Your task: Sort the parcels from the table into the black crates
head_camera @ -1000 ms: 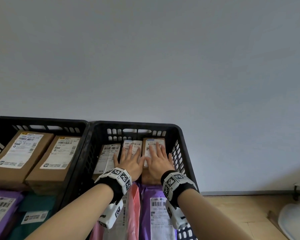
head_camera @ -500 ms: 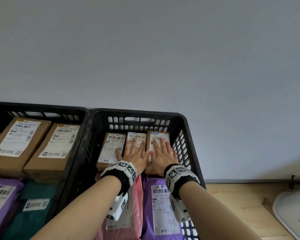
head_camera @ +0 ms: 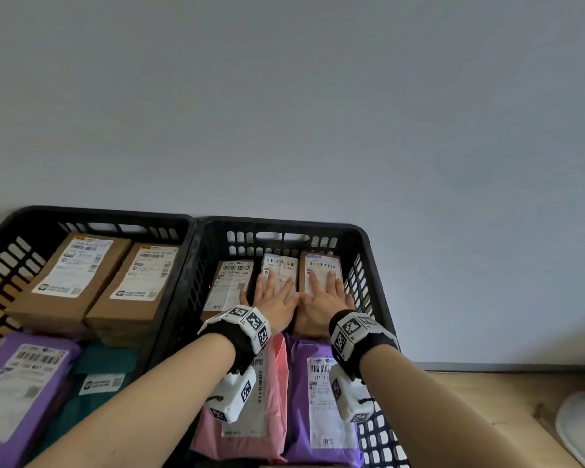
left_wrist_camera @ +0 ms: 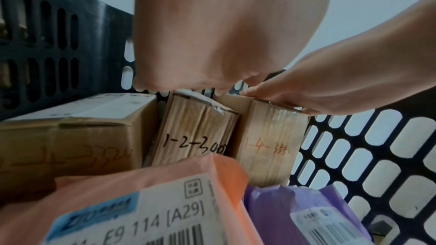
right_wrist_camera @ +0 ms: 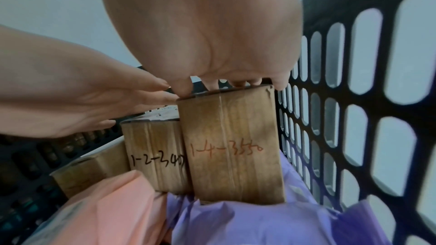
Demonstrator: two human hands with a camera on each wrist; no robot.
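So the two small brown boxes at the back of the right-hand black crate [head_camera: 368, 251] look like the ones getting settled in. The left hand [head_camera: 274, 300] lies flat with fingers straight on the middle box [head_camera: 281, 268], the one with "1-2-34.." scrawled on its end, and the right hand [head_camera: 323, 300] lies flat the same way on the box marked "1-4-35.." [head_camera: 321, 268], which sits right against the crate's side wall. Neither hand is gripping anything, just pressing down from on top. A third brown box [head_camera: 230, 282] sits just beside them on the left.

Nearer the camera in that same crate are a pink mailer bag [head_camera: 267, 417] and a purple mailer bag [head_camera: 321, 400] side by side. The left crate [head_camera: 92, 216] already has two bigger cardboard boxes [head_camera: 81, 275], another purple bag [head_camera: 17, 383] and a teal bag [head_camera: 98, 383].

My guess is the sorting is pretty far along, since both crates are well stocked. The table isn't in view at all, so I can't tell how many parcels are left to bring over.
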